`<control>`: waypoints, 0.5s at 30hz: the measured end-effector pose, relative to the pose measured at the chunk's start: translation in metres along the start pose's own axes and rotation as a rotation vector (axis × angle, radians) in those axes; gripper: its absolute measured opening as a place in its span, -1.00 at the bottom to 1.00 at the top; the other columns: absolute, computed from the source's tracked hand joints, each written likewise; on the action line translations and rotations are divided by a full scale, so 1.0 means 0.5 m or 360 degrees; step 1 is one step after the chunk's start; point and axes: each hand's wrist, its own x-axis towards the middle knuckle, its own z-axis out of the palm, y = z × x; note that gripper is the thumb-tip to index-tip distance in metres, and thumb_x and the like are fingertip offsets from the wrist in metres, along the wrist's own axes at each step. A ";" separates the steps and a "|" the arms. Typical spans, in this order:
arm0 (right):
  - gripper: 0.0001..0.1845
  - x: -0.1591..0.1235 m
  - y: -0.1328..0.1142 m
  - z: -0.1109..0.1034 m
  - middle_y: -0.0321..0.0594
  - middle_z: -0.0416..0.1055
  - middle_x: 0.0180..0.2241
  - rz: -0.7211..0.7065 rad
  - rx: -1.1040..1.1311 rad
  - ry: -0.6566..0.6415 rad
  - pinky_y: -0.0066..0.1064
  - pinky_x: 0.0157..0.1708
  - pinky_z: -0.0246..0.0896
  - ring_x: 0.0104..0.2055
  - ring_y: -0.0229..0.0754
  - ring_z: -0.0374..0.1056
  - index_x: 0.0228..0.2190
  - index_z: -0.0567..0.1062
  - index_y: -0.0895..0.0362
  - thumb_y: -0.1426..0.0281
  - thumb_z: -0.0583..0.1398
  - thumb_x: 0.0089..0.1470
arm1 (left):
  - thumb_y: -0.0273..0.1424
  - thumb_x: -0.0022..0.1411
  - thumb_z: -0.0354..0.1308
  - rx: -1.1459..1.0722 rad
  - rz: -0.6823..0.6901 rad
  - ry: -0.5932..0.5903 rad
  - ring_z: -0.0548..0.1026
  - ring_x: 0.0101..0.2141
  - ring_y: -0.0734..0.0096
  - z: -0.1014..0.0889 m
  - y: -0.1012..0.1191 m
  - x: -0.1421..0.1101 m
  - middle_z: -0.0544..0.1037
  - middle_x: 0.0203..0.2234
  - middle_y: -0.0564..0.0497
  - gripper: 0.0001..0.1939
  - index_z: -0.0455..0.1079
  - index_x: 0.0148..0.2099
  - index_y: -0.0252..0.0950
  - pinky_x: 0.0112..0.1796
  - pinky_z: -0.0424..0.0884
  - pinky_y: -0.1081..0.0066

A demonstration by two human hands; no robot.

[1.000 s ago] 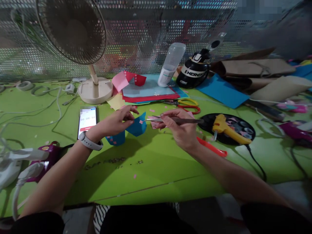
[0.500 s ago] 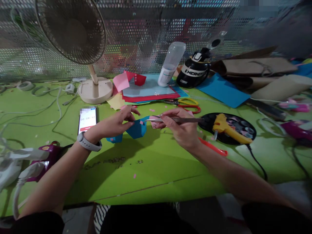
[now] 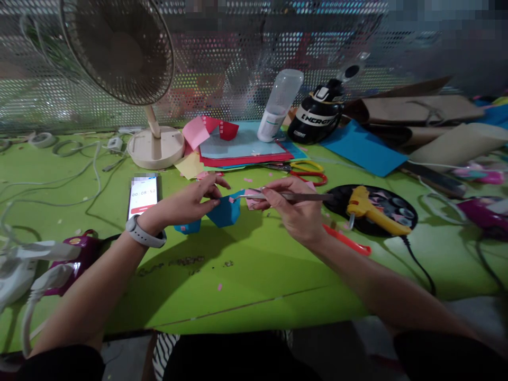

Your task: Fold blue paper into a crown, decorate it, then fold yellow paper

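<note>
My left hand (image 3: 194, 201), with a grey watch on its wrist, holds a folded blue paper piece (image 3: 225, 212) by its upper left edge, thumb against the paper and some fingers raised. Another blue paper part (image 3: 188, 227), bearing a small pink square, shows below that hand; whether the two parts join is hidden. In my right hand (image 3: 296, 209) are metal tweezers (image 3: 286, 196), held nearly level. Their bent tip meets a tiny pink paper square (image 3: 232, 200) at the blue paper's upper edge. Pink paper (image 3: 252, 201) shows beside my right fingertips.
A yellow glue gun (image 3: 363, 209) lies on a black round tray (image 3: 335, 201), near a red-orange strip (image 3: 349, 241). Scissors (image 3: 307, 174), a paper stack (image 3: 246, 151), a clear bottle (image 3: 275, 108) and a black jug (image 3: 315, 116) stand behind. At left are a phone (image 3: 143, 193) and fan (image 3: 154, 148).
Both hands stay almost in place. The blue paper and the tweezer tip have shifted very slightly, with the tip still at the small pink square.
</note>
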 end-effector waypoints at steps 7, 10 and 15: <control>-0.78 0.000 0.005 0.000 -0.33 0.55 -0.51 -0.0051 -0.0032 0.0033 -0.39 -0.50 0.53 -0.51 -0.20 0.53 -0.37 0.45 0.08 0.20 0.31 0.07 | -0.41 0.33 0.01 0.0010 0.0025 0.0014 0.47 -0.16 0.34 0.003 -0.003 0.000 0.49 -0.16 -0.12 -0.65 0.18 0.14 -0.30 -0.16 0.40 0.34; -0.80 0.000 0.003 0.001 -0.33 0.55 -0.51 -0.0089 -0.0054 0.0044 -0.40 -0.51 0.52 -0.52 -0.20 0.53 -0.38 0.46 0.07 0.23 0.31 0.07 | -0.42 0.33 0.01 0.0028 0.0056 0.0021 0.47 -0.16 0.35 0.003 -0.006 0.000 0.49 -0.17 -0.11 -0.66 0.19 0.14 -0.29 -0.16 0.39 0.35; -0.82 -0.003 0.002 0.002 -0.33 0.56 -0.51 -0.0083 -0.0072 0.0073 -0.40 -0.53 0.52 -0.52 -0.19 0.53 -0.38 0.46 0.06 0.24 0.31 0.07 | -0.41 0.33 0.01 0.0026 0.0057 0.0007 0.47 -0.16 0.34 0.003 -0.007 0.001 0.49 -0.16 -0.11 -0.65 0.19 0.15 -0.28 -0.16 0.40 0.34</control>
